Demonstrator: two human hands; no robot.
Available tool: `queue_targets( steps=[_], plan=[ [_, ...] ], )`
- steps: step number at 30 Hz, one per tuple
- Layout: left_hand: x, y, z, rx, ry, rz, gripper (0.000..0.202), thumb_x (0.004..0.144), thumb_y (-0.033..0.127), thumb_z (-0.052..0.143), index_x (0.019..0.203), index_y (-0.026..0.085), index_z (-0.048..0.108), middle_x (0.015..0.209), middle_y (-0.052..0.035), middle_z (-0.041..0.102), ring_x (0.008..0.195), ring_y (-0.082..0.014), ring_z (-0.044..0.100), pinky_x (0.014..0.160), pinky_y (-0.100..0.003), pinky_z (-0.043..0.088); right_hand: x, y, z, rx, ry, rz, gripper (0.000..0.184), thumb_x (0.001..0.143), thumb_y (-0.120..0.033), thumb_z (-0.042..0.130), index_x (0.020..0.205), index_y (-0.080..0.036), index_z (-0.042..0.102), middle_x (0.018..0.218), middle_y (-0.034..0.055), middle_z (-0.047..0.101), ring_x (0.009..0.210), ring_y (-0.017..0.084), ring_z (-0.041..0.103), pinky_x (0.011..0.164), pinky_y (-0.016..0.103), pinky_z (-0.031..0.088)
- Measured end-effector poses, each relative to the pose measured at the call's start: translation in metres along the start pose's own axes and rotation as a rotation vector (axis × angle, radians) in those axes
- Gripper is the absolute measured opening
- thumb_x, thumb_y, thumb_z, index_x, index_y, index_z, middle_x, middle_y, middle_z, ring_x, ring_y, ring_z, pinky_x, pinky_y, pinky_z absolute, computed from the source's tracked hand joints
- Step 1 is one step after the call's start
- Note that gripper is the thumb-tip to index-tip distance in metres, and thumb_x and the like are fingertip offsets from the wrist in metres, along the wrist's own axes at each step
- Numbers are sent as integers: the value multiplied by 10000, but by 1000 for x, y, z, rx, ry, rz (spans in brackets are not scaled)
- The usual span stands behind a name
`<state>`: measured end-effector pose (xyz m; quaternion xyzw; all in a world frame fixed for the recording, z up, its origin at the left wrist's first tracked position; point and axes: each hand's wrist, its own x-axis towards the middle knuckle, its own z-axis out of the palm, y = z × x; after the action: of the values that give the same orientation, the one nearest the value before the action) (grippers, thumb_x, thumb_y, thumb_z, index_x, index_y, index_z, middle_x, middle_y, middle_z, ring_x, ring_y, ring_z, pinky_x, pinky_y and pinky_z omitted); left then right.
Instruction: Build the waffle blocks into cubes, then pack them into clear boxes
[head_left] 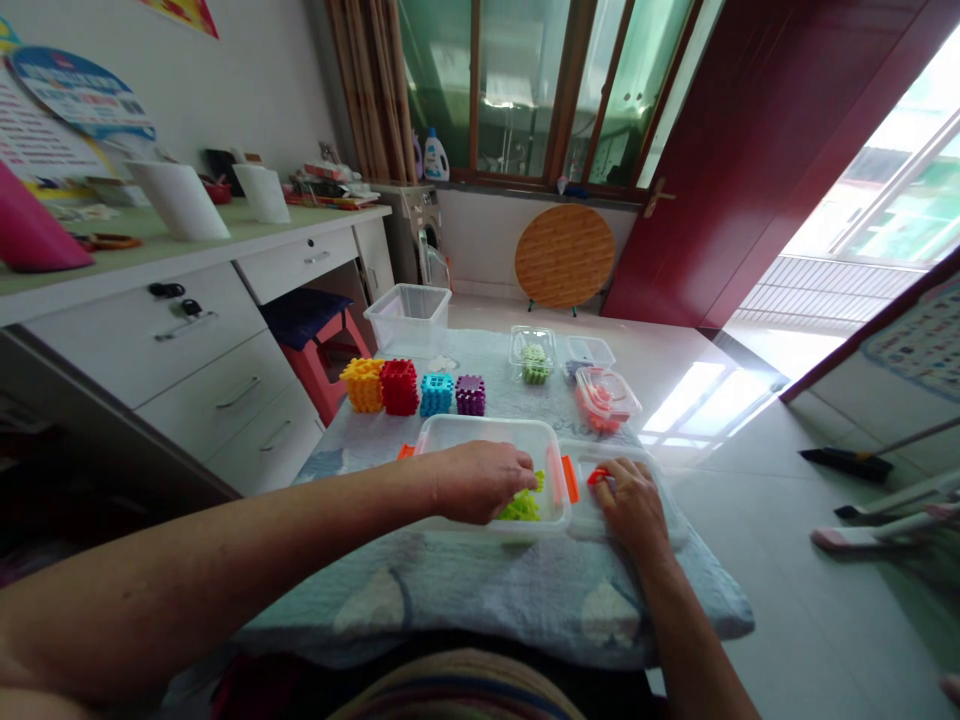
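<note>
My left hand point(487, 482) reaches into a clear plastic box point(450, 430) with orange side clips point(570, 479). Its fingers are closed on a yellow-green plastic piece point(539, 481), just above more yellow-green pieces point(521, 508) on the box's floor. To the right, my right hand point(634, 502) rests over a clear lid point(671, 520) lying flat beside the box. Its thumb and fingers pinch a small red piece point(598, 476), whose exact shape is partly hidden. Beyond the box stand yellow point(364, 385), red point(399, 387), blue point(436, 394) and purple point(471, 395) stacks of interlocking plastic pieces.
Small clear containers hold green point(534, 362), purplish point(581, 368) and red-orange point(600, 420) pieces at the table's far right. An open clear bin point(409, 315) stands at the far left. A cloth point(510, 590) covers the table. A white-drawered desk point(202, 350) is on the left.
</note>
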<state>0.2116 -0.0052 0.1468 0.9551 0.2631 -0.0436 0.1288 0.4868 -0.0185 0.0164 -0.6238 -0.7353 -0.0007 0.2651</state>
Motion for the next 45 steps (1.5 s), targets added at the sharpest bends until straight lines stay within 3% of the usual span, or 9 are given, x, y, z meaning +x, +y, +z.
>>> queue_targets(
  steps=[3, 6, 13, 18, 26, 31, 35, 39, 45],
  plan=[
    [-2, -3, 1, -64, -67, 133, 374, 733, 34, 543, 1025, 223, 680, 1152, -61, 689, 966, -216, 641, 852, -295, 470, 0, 1, 1, -7, 7, -7, 150, 834, -222, 477, 791, -215, 621, 845, 58, 616, 877, 220, 501, 800, 338, 373],
    [-1, -9, 3, -184, -139, 152, 357, 715, -22, 517, 895, 223, 704, 1075, -34, 723, 946, -193, 647, 867, -280, 465, 0, 2, 2, -15, 16, -8, 148, 830, -225, 484, 806, -215, 630, 854, 58, 622, 880, 221, 506, 800, 339, 373],
    [-1, -20, 3, -490, -267, 47, 376, 698, -63, 450, 876, 169, 687, 940, -4, 720, 839, -127, 621, 807, -211, 461, 0, 0, 0, -10, -1, 3, 144, 831, -218, 486, 801, -214, 626, 846, 55, 618, 883, 222, 502, 807, 335, 372],
    [0, -24, 7, -724, -289, 13, 305, 721, -44, 428, 838, 166, 614, 864, 17, 662, 845, -120, 604, 845, -240, 465, 0, 0, 0, -14, 5, 3, 146, 836, -215, 482, 799, -215, 623, 856, 57, 623, 892, 225, 503, 810, 335, 370],
    [0, -23, 10, -996, -360, -79, 326, 707, 9, 452, 950, 186, 575, 972, 3, 624, 889, -129, 606, 791, -261, 493, 0, 0, 1, -17, -1, 13, 146, 832, -218, 485, 818, -210, 630, 861, 61, 622, 898, 226, 505, 816, 335, 373],
    [3, -21, 18, -1084, -334, -47, 309, 712, 45, 511, 975, 192, 582, 1004, 11, 639, 958, -141, 598, 892, -301, 474, 0, 0, 0, -12, -12, 16, 153, 834, -217, 483, 821, -206, 635, 861, 63, 615, 894, 230, 495, 822, 340, 374],
    [6, -22, 26, -1041, -316, -23, 366, 715, 6, 480, 1022, 182, 570, 1023, -8, 659, 998, -150, 610, 952, -342, 459, 0, -1, -1, -5, -10, 13, 149, 831, -214, 482, 815, -207, 630, 857, 61, 615, 887, 227, 494, 821, 341, 377],
    [4, -24, 17, -880, -268, -37, 401, 753, -23, 417, 1079, 166, 557, 1079, -43, 672, 1016, -139, 627, 925, -308, 482, 0, -2, -1, -1, -3, 17, 141, 827, -215, 486, 801, -210, 624, 858, 62, 617, 888, 226, 497, 816, 339, 377],
    [-12, -22, -10, -112, -66, -270, 344, 800, 113, 509, 1124, 191, 593, 1125, -90, 688, 1026, -226, 647, 882, -341, 496, 0, -1, -1, 0, 6, 3, 138, 830, -218, 484, 797, -209, 618, 845, 56, 612, 876, 220, 494, 807, 330, 376]
  ],
)
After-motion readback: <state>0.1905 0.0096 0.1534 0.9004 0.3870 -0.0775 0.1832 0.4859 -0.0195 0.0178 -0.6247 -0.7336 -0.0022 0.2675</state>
